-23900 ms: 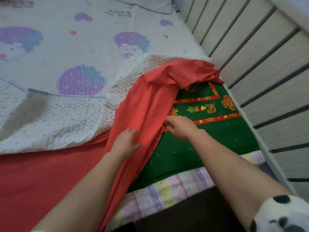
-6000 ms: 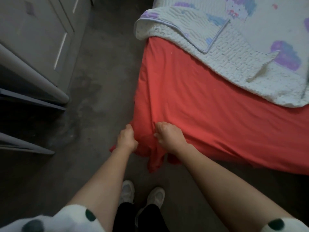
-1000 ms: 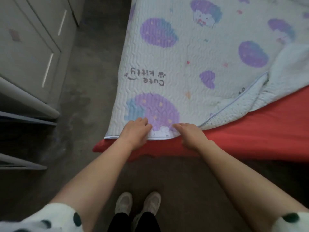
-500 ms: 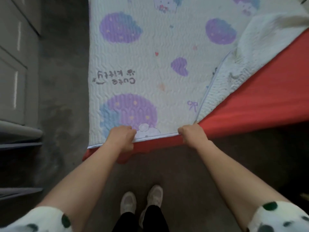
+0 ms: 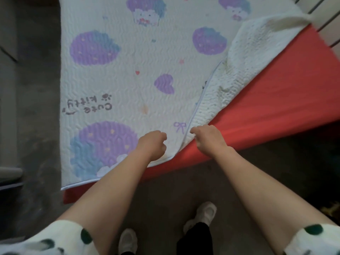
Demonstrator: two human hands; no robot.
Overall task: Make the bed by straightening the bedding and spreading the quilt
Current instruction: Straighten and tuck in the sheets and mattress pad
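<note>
Found white cartoon-print quilt [image 5: 128,74] lying flat over the left part of the bed's red sheet [image 5: 276,100], near hem along the foot edge, right side folded back in a diagonal flap with dotted underside up and bare sheet beyond. Logged right grip [image 5: 207,138] clenched on the quilt at the low end of that flap, and left grip [image 5: 152,144] curled knuckles-up on the quilt just beside it, near the hem; cannot tell whether pinching fabric. Also noted grey floor [image 5: 165,190], white shoes [image 5: 206,212], spotted sleeves [image 5: 64,238].
</note>
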